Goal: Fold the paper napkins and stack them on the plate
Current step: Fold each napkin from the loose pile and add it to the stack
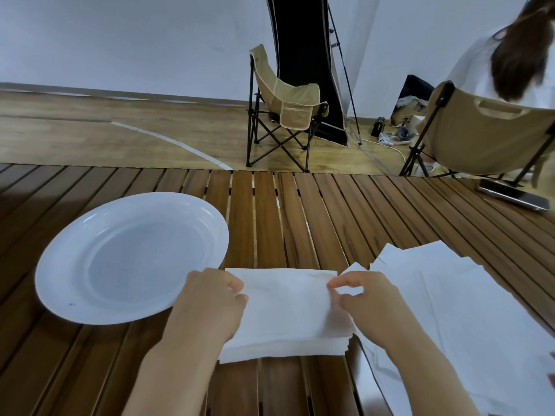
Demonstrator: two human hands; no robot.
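Both forearms come into view bare, with no sleeve, cuff or watch on either. The left hand (pixel 210 298) and right hand (pixel 365 298) wear no gloves or rings, and the fingernails look short and unpainted.

No text, label, brand, number or sign can be read anywhere in the view. The white plate (pixel 132 256) at the left carries only a tiny dark speck near its lower rim, which is not a letter. The paper napkins (pixel 288 310) at lower centre are plain white. The phone (pixel 514 194) lying at the right edge of the tabletop (pixel 300 211) shows a dark screen with nothing legible. The folding chair (pixel 285 106) at upper centre shows no legible tag or logo.
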